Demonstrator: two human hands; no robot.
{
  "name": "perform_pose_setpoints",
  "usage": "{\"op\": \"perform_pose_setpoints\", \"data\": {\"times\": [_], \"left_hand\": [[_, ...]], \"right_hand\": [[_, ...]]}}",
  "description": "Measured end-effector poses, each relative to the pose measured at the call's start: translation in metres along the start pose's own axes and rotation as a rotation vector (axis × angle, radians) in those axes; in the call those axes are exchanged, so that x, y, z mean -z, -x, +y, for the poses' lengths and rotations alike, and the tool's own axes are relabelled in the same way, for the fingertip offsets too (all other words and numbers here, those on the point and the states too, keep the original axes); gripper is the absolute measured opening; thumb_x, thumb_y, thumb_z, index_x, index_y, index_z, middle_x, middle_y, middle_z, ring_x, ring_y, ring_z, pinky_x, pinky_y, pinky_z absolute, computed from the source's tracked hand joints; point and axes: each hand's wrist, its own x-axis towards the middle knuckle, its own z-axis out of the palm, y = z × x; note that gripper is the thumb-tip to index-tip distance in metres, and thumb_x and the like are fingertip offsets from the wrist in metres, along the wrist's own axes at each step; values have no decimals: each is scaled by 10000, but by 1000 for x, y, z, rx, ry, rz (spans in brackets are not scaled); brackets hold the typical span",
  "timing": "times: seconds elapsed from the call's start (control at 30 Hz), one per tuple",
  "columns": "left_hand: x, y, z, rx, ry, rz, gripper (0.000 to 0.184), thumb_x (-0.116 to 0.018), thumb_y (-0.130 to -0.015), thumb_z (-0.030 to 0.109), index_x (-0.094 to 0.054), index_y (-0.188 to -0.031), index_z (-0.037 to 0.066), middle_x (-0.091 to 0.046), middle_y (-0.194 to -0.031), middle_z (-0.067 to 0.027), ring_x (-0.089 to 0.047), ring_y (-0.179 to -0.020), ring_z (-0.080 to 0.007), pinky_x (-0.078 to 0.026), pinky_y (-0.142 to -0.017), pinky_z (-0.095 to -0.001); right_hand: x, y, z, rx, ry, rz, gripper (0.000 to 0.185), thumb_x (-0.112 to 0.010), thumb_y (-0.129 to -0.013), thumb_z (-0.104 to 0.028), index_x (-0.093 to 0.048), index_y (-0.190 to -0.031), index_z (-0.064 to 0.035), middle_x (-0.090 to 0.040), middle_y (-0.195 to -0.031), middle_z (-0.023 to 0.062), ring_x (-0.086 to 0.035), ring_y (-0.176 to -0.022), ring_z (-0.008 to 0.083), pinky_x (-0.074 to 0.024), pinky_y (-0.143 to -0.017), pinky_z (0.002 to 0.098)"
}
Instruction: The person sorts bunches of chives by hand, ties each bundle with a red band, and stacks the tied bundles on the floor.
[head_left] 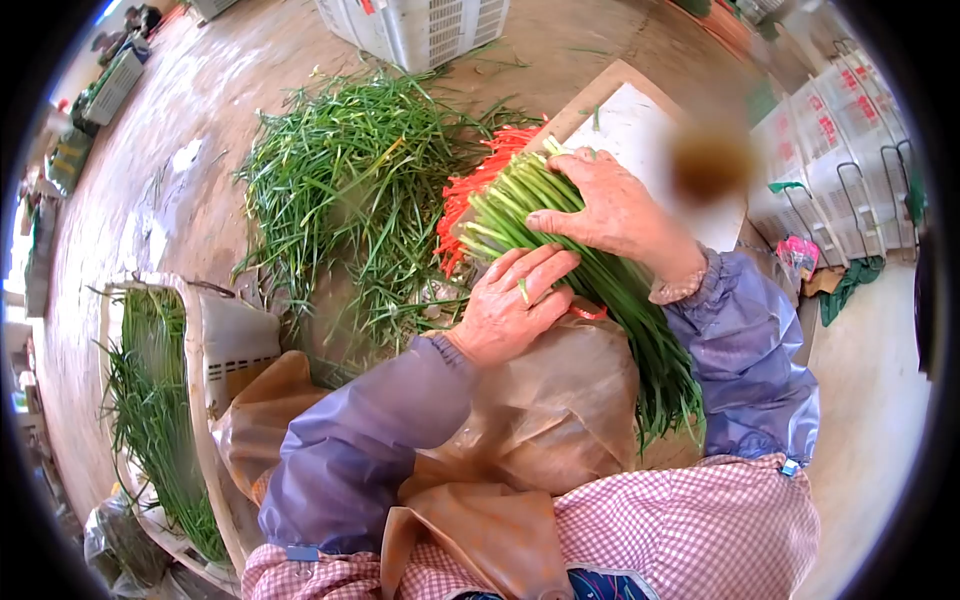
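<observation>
A thick bundle of green stalks (632,310) lies across my lap, its pale cut ends toward the upper left and its leafy ends toward the lower right. My left hand (518,305) rests on the near side of the bundle, fingers curved over the stalks. Near the pale ends, my right hand (612,205) lies on top with its thumb and fingers spread around the stalks. A red band (588,313) shows beside my left hand. Just beyond the bundle is a pile of red-orange strips (462,200). Brown plastic sheeting (545,400) covers my knees.
Loose greens (340,180) are heaped on the floor ahead. A crate (235,335) of greens stands at the left, a white crate (420,30) at the top. A board (630,125) lies beyond my right hand, near stacked crates (835,150). People (140,20) are far off, upper left.
</observation>
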Motion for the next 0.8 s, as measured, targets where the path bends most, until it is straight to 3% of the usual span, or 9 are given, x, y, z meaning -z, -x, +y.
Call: {"op": "perform_pose_setpoints", "data": {"times": [0.1, 0.17, 0.2, 0.33, 0.43, 0.5, 0.57, 0.7, 0.8], "left_hand": [[5, -1, 1, -14, -7, -3, 191, -640, -709, 162, -576, -880, 105, -520, -1270, -104, -490, -1195, -280, -417, -947, -452], [8, -2, 2, 2, 3, 9, 198, -677, -690, 167, -612, -870, 116, -560, -1240, -75, -529, -1164, -267, -430, -936, -439], [8, 0, 1, -9, 11, 16, 200, -679, -687, 165, -615, -871, 117, -555, -1249, -77, -528, -1170, -265, -427, -946, -442], [7, 4, 1, 2, 24, 20, 195, -674, -690, 162, -616, -870, 115, -546, -1265, -83, -528, -1171, -272, -429, -939, -442], [8, 4, 3, 37, 47, 38, 191, -667, -691, 163, -616, -869, 114, -539, -1280, -90, -528, -1163, -275, -430, -933, -439], [11, -1, 4, 64, 28, -5, 190, -662, -691, 163, -616, -868, 111, -534, -1290, -96, -529, -1154, -275, -431, -929, -434], [8, -3, 3, 54, 7, -4, 187, -660, -692, 160, -615, -867, 111, -535, -1292, -95, -529, -1150, -273, -431, -925, -432], [4, -2, 2, 31, -36, 21, 172, -651, -695, 148, -612, -859, 113, -542, -1286, -90, -538, -1135, -267, -430, -915, -424], [9, -2, 4, 47, 12, 23, 165, -643, -694, 138, -610, -854, 115, -554, -1267, -78, -550, -1112, -257, -429, -907, -411]], "right_hand": [[-5, -12, 0, -37, 13, 15, 510, -712, -704, -415, -609, -977, 3, -628, -878, 192, -584, -851, 362, -466, -764, 432], [5, -18, -1, -118, -193, -210, 455, -723, -720, -308, -570, -1003, 14, -603, -840, 124, -566, -751, 246, -456, -708, 357], [-2, -17, 7, -41, -265, -87, 350, -708, -694, -275, -588, -855, 12, -604, -716, 141, -577, -660, 262, -464, -620, 366], [2, -16, 18, -131, -600, 25, 268, -711, -718, -160, -586, -894, -1, -589, -734, 35, -561, -672, 125, -466, -612, 299], [10, -13, 16, -233, -950, 66, 323, -710, -732, -163, -568, -973, -3, -596, -759, 35, -562, -670, 124, -475, -629, 280], [8, -15, 14, -220, -863, 14, 380, -719, -737, -178, -547, -1036, -16, -603, -777, 36, -575, -687, 137, -486, -649, 295], [2, -13, -4, -65, -492, -24, 395, -729, -728, -191, -545, -1033, -20, -621, -801, 70, -602, -701, 186, -491, -658, 333], [-5, -15, -19, -21, -304, -47, 452, -749, -696, -220, -544, -1043, -13, -635, -823, 141, -614, -747, 260, -487, -705, 353], [6, -14, -8, -24, -467, 22, 345, -714, -748, -166, -595, -1044, -35, -641, -799, 53, -610, -726, 191, -494, -676, 316]]}}
